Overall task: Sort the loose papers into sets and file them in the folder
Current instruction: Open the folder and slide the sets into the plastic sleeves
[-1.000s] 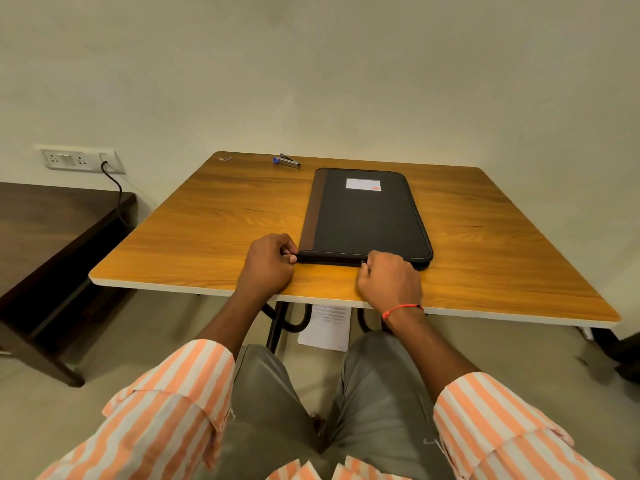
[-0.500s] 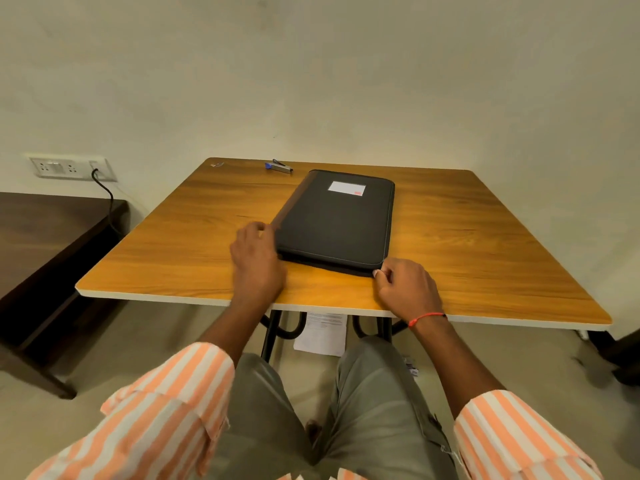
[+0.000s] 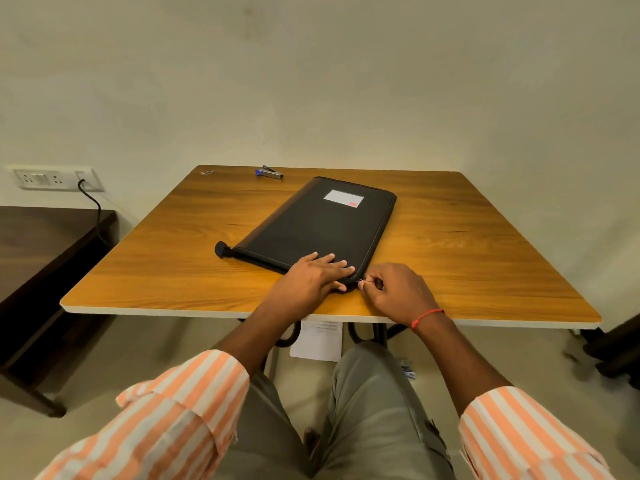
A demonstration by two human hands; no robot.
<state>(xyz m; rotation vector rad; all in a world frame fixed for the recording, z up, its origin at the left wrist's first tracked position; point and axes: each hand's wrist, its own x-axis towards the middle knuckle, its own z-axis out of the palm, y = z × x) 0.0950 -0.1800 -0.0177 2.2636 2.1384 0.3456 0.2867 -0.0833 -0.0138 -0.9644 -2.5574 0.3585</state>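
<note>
A black zip folder with a brown spine and a white label lies closed and slanted on the wooden table. My left hand lies flat with straight fingers on the folder's near right corner. Just right of that corner, my right hand pinches the small zip pull at the folder's edge. A sheet of paper lies on the floor under the table, partly hidden by the table edge.
A blue and silver stapler sits near the table's far edge, with a small scrap to its left. A dark bench stands on the left, below a wall socket with a black cable.
The folder has turned so its near end swings left. My left hand moved from its left corner to press flat on the near right corner. My right hand now pinches the zip pull.
</note>
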